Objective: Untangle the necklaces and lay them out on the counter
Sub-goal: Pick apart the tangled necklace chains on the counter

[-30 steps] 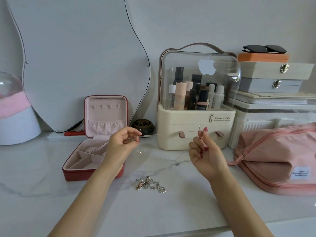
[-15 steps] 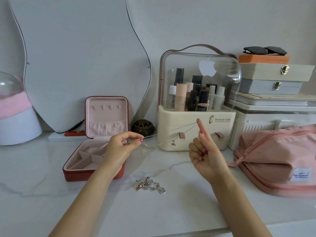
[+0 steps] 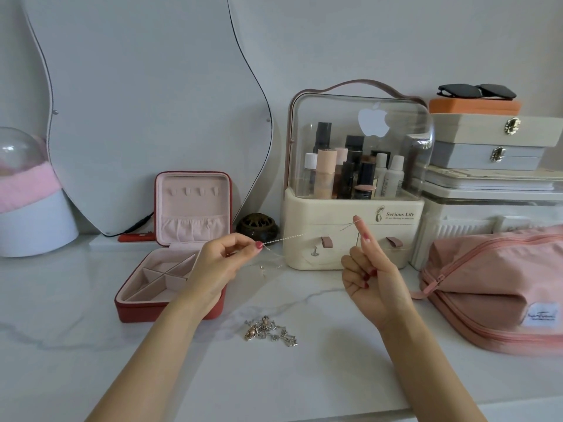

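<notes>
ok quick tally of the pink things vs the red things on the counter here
Pink: 2, the pink zip bag and the pink band on the globe lamp
Red: 2, the open jewellery box with its pink lining and the small red item behind it
Total: 4

There is just one camera, worn on the person's head, so no second view shares anything with it. It looks forward and down across the white counter toward the wall at the counter's back edge. It sits close, with both arms coming in over the counter's front edge at the bottom
</notes>
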